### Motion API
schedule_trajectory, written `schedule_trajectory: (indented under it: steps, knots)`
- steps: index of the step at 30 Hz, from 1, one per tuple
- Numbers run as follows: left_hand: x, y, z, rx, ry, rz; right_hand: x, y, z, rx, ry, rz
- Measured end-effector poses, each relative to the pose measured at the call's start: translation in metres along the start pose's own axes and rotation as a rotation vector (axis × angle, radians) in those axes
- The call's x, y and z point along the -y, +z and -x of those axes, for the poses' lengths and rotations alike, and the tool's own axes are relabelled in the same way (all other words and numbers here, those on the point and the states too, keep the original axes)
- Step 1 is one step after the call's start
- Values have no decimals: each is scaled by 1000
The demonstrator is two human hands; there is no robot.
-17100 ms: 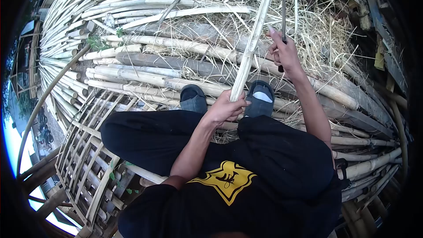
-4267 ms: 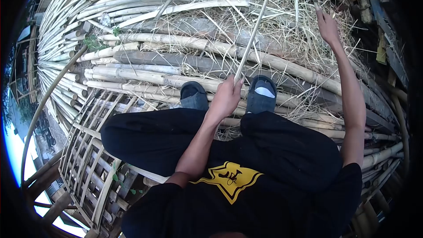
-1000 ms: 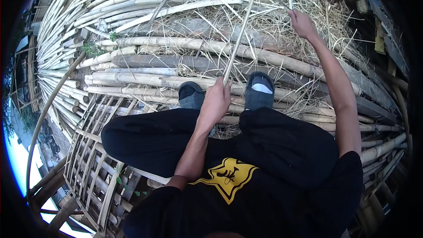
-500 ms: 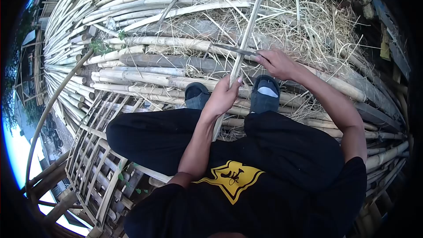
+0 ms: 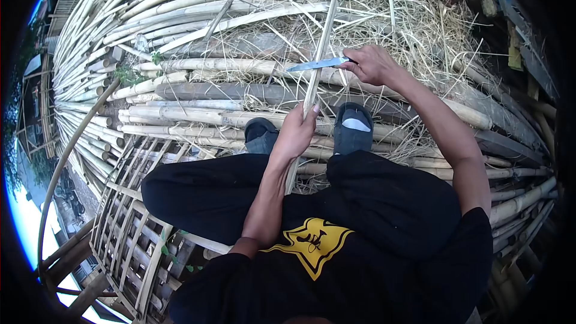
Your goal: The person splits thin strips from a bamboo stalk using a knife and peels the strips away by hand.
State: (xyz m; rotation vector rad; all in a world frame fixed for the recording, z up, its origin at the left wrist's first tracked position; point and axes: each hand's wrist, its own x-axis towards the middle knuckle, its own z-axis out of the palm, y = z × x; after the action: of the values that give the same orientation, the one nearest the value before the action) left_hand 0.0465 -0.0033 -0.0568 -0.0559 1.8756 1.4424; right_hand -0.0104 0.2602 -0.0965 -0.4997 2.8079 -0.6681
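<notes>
Between my knees, my left hand is closed round a bamboo strip, which slants up and away from my lap. The strip's lower end passes under my wrist toward my lap. My right hand grips the dark handle of a knife. Its blade points left and crosses the strip above my left hand, with the flat face catching light. Whether the edge is touching the strip I cannot tell.
Long bamboo poles lie in layers under my feet and fan out to the left. Thin shavings are heaped at the upper right. A woven bamboo lattice stands at my left, near a curved pole. My feet wear dark sandals.
The knife has moved a little up along the strip and its blade has turned, now showing its bright flat side. My view has shifted slightly, so both hands appear further left.
</notes>
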Motion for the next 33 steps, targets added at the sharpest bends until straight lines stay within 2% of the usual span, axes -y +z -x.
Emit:
schedule_trajectory:
  steps: [2,4,7,11,13,15,16,18,19,21,23,25,26,27,29,30,32,33]
  knots:
    - [2,-1,4,13,-21,23,-3,7,3,-104,-75,-15]
    - [-2,-1,5,8,-30,27,-4,6,4,-112,-58,25]
    - [-14,0,19,28,-76,55,-23,-10,0,-80,187,100]
    - [-12,3,29,97,-117,107,-70,-25,9,-99,255,107]
    - [-22,3,34,124,-106,98,-103,-25,14,-219,342,238]
    - [-31,-7,56,177,-250,261,-211,-55,39,-332,981,-120]
    - [-29,-13,55,152,-192,222,-214,-82,58,-367,948,51]
    - [-27,-17,45,118,-192,344,-204,-105,71,-550,858,122]
    - [-30,-17,39,121,-181,347,-194,-107,68,-557,856,130]
    - [-33,-11,37,195,-186,510,-168,-91,61,-693,830,-133]
    - [-33,-8,38,213,-209,568,-157,-50,51,-612,744,-423]
    - [-34,-5,34,189,-199,580,-72,-45,29,-528,725,-492]
    - [-32,-2,30,145,-174,565,-62,-31,23,-440,668,-531]
    - [-29,-1,28,104,-154,547,-40,-23,17,-436,565,-544]
    - [-23,-4,21,100,-144,523,-4,-20,14,-272,459,-557]
    - [-20,-6,19,102,-137,501,10,-17,14,-268,456,-561]
    - [-17,-9,17,110,-140,553,31,-11,17,-47,351,-488]
    - [-16,-10,17,122,-140,607,38,-5,20,-43,349,-486]
